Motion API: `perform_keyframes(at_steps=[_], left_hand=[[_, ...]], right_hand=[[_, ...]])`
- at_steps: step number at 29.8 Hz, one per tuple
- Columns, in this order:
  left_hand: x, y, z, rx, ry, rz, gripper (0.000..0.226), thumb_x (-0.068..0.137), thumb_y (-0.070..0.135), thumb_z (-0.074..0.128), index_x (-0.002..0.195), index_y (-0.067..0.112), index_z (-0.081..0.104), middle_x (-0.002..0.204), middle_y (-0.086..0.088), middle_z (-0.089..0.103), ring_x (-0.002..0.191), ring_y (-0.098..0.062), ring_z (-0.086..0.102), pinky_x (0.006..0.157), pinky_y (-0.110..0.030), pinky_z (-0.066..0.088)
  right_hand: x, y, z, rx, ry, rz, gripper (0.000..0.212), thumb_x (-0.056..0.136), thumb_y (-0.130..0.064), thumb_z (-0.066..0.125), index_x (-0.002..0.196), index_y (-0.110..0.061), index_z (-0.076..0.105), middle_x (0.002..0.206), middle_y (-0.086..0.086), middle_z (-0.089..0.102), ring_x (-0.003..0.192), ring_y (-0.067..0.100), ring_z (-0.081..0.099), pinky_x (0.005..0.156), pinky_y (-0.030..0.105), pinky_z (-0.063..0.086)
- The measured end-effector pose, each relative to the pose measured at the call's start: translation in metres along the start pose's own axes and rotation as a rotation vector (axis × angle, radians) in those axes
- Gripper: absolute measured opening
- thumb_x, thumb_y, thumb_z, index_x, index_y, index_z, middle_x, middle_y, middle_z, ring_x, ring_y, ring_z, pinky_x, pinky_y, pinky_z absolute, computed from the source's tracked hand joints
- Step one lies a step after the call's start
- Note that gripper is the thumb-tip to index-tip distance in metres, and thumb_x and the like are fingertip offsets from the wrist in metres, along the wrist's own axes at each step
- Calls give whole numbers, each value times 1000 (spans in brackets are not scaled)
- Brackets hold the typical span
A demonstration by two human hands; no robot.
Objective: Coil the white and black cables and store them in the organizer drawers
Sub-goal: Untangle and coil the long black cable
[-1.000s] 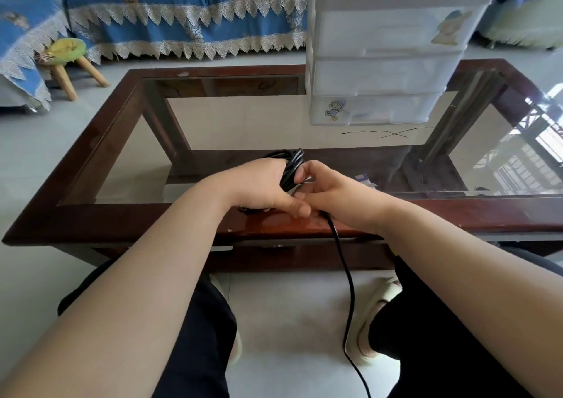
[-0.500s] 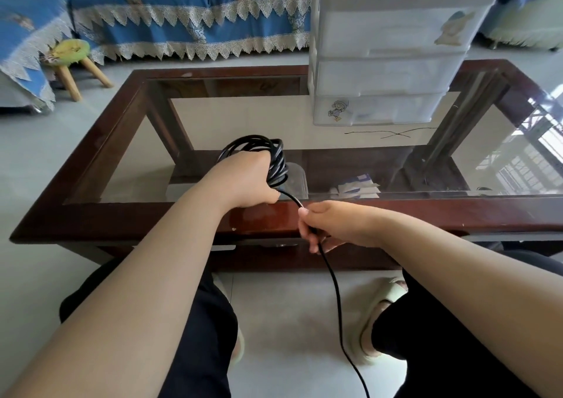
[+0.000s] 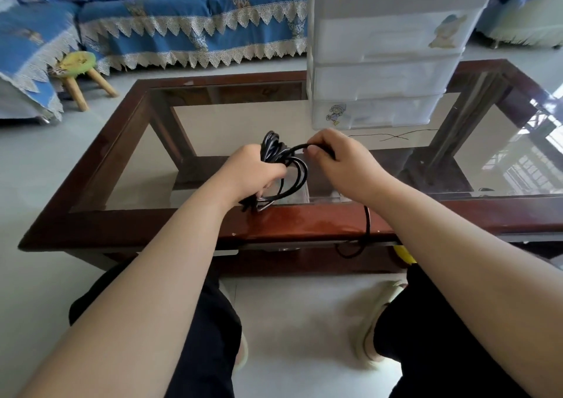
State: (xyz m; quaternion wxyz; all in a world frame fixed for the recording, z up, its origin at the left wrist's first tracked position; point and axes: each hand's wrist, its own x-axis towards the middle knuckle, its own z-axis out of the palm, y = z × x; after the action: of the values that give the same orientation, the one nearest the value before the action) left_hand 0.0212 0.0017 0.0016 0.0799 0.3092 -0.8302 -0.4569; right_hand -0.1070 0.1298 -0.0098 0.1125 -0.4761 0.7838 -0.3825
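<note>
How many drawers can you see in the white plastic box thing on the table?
3. The top drawer, middle drawer and bottom drawer are stacked in the organizer at the table's far side. More may be hidden above the picture's edge.

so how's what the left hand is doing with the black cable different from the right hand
The left hand grips the bundled loops of the black cable in a closed fist; the right hand pinches a single strand at its fingertips. The left hand sits nearer the table's front edge, the right hand higher and closer to the organizer drawers. Both hold the same cable above the glass table.
</note>
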Motion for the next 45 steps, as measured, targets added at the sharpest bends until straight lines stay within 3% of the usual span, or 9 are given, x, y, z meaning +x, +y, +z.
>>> perform_keyframes(at_steps=[4,13,22,26,30,35,38,41,45], left_hand=[[-2,2,-6,-195,-181,-23,32,89,12,61,61,11,47,45,-1,44,37,-14,36,48,-26,37],[-5,6,4,-372,-339,-10,37,98,20,49,62,14,44,50,-1,40,42,-15,34,53,-31,31],[-12,12,-4,-570,-430,-11,57,71,68,40,76,11,44,47,5,35,36,-8,31,47,-22,36],[-12,7,-5,-768,-523,12,60,66,72,41,70,13,45,42,7,35,31,-4,32,43,-20,38],[-11,4,-8,-1004,-605,11,58,67,71,48,69,14,46,39,10,37,29,-1,34,40,-18,38],[-11,4,-18,-1247,-544,-74,49,77,62,50,65,14,46,37,10,38,27,-2,36,37,-16,37],[-8,2,-22,-1262,-470,-158,42,80,52,59,63,16,46,36,11,36,26,-3,35,36,-16,36],[-6,0,-23,-1236,-455,-173,35,76,37,71,62,17,47,37,10,36,27,-4,34,37,-17,36],[-7,0,-18,-1120,-483,-94,33,69,24,78,62,16,47,38,9,36,30,-4,33,41,-20,39]], right_hand=[[9,-6,-3,52,110,-47,9,94,-28,53,97,-22,60,78,-13,57,71,7,50,61,19,38],[11,-18,3,208,242,-75,13,94,-29,54,83,-22,52,58,-11,45,53,1,41,50,13,31],[22,-13,-6,228,277,3,36,86,-46,63,63,-25,45,51,-11,39,47,2,35,51,21,31],[24,-10,-9,387,66,51,44,88,-48,59,71,-9,49,61,1,37,57,10,37,59,27,32],[24,-5,-5,789,-373,236,74,83,-69,45,113,-3,59,105,9,65,97,24,64,98,50,45],[23,-1,-4,1156,-680,353,115,58,-89,36,139,-7,41,131,23,52,108,34,54,103,57,39],[16,-3,-7,1058,-748,204,96,57,-81,56,131,-21,51,129,28,48,109,36,51,101,55,39],[13,-5,-9,1009,-626,284,66,65,-48,78,114,-13,54,99,11,56,92,31,63,88,47,49],[12,-10,-6,1051,-462,395,32,73,-10,57,104,-5,58,73,4,56,68,21,63,73,38,50]])
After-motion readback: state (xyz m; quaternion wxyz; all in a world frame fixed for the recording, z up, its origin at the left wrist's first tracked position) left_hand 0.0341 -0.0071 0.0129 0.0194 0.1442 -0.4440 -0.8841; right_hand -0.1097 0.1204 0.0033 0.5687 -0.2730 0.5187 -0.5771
